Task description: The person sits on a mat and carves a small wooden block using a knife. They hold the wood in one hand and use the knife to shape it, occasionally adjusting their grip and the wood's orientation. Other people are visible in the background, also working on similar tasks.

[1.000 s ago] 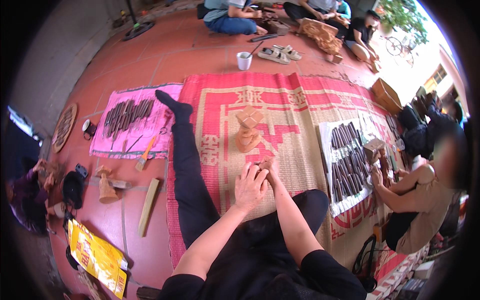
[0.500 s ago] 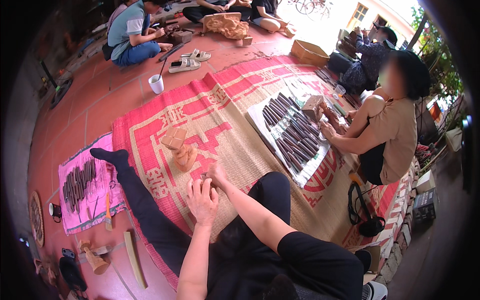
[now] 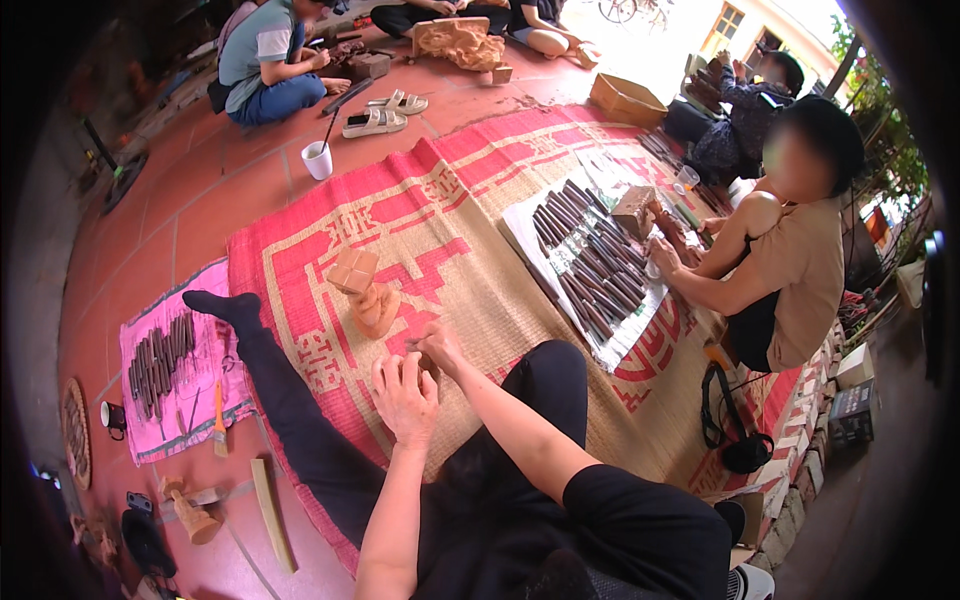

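My left hand (image 3: 406, 390) is over my lap, its fingers curled round something brownish that they mostly hide. Just beyond it, my right hand (image 3: 440, 350) is closed against the same spot, and what it grips cannot be made out. Past both hands a light wooden carving (image 3: 370, 305) stands on the woven mat (image 3: 470, 260). Its top is a squarish block with lines across it, and its lower part is rounded.
Dark carving tools lie on a pink cloth (image 3: 235, 375) at left, with a brush (image 3: 219, 425) beside them. More tools cover a white sheet (image 3: 612, 352) at right, next to a crouching person (image 3: 790, 250). A white cup (image 3: 317, 162) and sandals (image 3: 375, 122) are farther off.
The whole view has shifted slightly. My right hand has turned a little over the left, and more of the brownish thing shows between them.
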A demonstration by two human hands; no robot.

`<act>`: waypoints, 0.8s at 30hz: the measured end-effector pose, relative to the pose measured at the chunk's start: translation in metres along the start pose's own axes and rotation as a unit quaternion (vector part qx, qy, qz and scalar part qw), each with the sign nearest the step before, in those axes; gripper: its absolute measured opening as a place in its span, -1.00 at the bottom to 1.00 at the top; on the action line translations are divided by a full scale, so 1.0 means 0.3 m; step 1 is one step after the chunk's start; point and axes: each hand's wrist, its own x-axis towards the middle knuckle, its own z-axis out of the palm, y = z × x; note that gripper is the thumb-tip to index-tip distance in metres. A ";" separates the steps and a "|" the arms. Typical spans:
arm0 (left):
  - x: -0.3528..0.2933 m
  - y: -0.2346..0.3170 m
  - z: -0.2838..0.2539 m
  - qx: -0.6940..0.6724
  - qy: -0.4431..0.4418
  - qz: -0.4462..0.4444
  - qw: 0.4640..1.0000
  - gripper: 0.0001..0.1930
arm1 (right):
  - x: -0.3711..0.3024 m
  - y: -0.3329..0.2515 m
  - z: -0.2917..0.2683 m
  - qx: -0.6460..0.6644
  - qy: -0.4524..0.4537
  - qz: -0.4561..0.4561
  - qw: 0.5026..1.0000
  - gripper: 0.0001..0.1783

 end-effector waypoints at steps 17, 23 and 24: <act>0.017 0.001 -0.009 -0.013 -0.028 -0.026 0.999 -0.67 | -0.074 -0.097 -0.002 -0.003 -0.030 0.022 0.999 -0.83; 0.026 0.017 0.016 -0.011 -0.031 -0.003 0.999 -0.67 | 0.032 -0.036 0.002 -0.191 0.051 0.063 0.978 -0.77; 0.019 0.017 0.016 -0.006 -0.030 0.000 1.000 -0.68 | 0.038 -0.009 0.000 -0.118 0.065 0.082 0.988 -0.79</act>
